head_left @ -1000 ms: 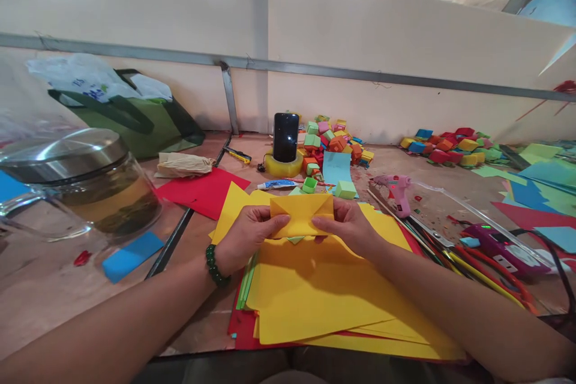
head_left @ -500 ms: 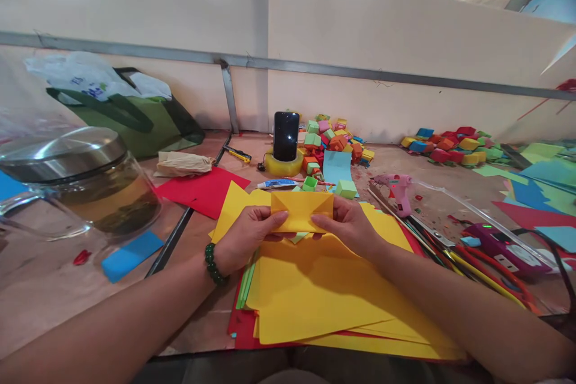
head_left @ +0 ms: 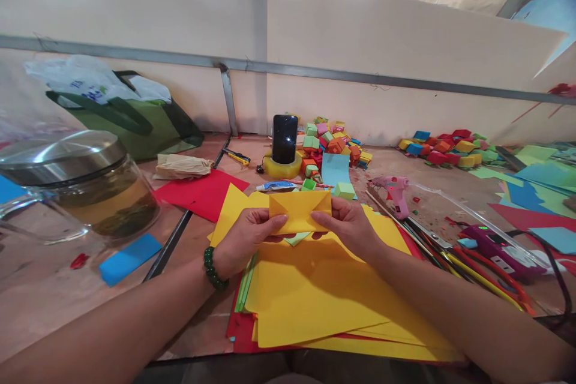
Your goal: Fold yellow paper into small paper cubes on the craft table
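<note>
A small folded yellow paper with diagonal creases is held up between my two hands. My left hand, with a dark green bead bracelet at the wrist, pinches its left end, thumb in front. At the right end, my right hand grips it the same way. Below the hands lies a stack of large yellow sheets, with green and red sheets showing at its edges. Just beyond are an open green paper box and a light green cube.
On the left stand a glass teapot and a green bag. A phone rests upright on a yellow tape roll, beside piled paper cubes. To the right are a pink glue gun, scissors and a purple power strip.
The camera view has shifted slightly. Both hands keep hold of the folded yellow paper, with almost no change in their grip.
</note>
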Available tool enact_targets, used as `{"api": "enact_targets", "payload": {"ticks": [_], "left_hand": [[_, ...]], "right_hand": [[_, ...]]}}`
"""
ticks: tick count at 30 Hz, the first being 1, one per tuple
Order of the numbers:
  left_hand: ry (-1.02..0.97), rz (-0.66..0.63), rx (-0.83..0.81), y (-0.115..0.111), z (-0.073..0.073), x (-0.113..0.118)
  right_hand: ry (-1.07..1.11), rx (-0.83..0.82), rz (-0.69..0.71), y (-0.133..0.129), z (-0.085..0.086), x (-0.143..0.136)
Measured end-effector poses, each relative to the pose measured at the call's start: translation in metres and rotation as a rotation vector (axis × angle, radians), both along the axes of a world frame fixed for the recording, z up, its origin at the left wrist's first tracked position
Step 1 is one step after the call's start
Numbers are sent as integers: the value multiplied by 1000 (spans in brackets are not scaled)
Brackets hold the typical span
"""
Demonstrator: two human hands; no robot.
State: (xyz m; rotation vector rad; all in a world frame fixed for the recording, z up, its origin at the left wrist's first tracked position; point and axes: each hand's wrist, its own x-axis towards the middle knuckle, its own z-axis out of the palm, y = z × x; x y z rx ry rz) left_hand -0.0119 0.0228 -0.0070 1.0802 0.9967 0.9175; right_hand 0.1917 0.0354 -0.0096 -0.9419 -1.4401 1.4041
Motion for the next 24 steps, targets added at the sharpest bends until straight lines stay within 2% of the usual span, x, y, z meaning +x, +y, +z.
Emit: {"api": "enact_targets", "payload": {"ticks": [13, 24], "left_hand": [[-4, 8, 2, -1, 1, 0], [-48, 22, -3, -1, 1, 1]], "right_hand": [[-14, -25, 41, -3, 4, -1], [-11, 0, -9, -3, 6, -4]]}}
